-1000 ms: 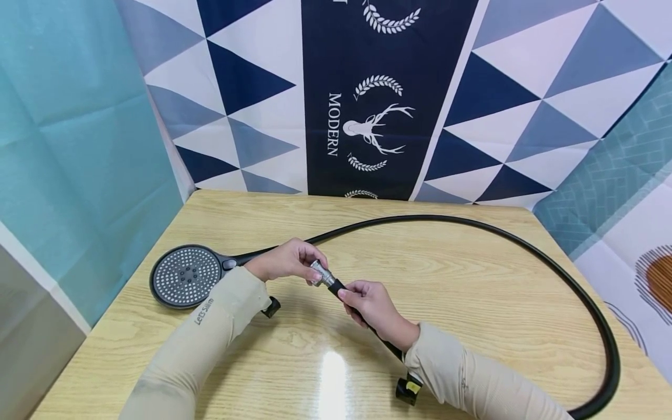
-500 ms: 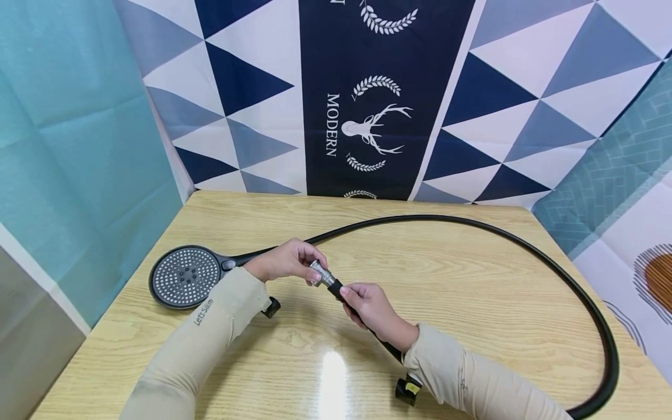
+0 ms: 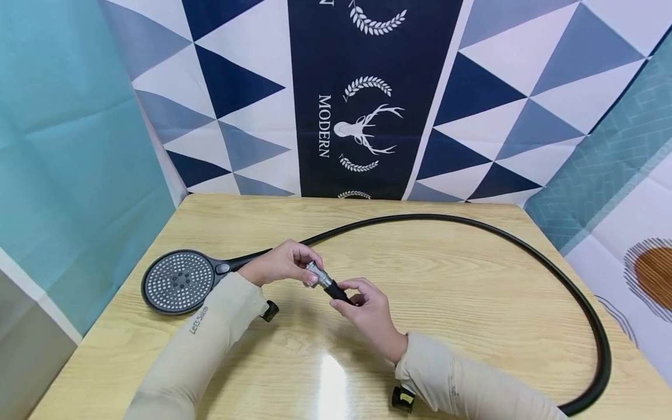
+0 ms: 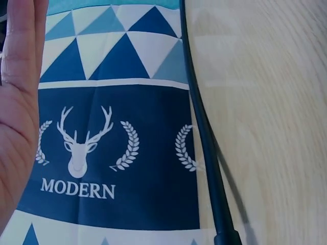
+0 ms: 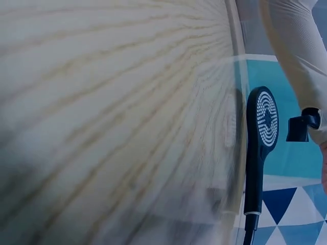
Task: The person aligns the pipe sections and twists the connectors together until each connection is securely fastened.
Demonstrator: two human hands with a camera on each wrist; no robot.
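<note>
My left hand (image 3: 283, 263) pinches a silver metal hose fitting (image 3: 319, 276) between thumb and fingers in the head view. On the fitting's lower right sits the black end of a shower hose (image 3: 338, 291), which my right hand (image 3: 370, 312) grips with thumb and fingers. Both hands are raised above the table. To their left lies a round dark grey shower head (image 3: 179, 282), its nozzle face up, partly behind the left forearm. Part of the left palm (image 4: 18, 107) shows at the edge of the left wrist view; the fitting is out of sight there.
The black hose (image 3: 451, 219) arcs across the wooden table (image 3: 446, 268) from the shower head round to the right front. A patterned cloth (image 3: 241, 93) hangs behind the table's back edge. Small black devices (image 3: 403, 399) are strapped at both wrists.
My right hand has shifted up the hose closer to the fitting, and its thumb and fingers have changed their hold. The left hand keeps its pinch. The head view has turned slightly.
</note>
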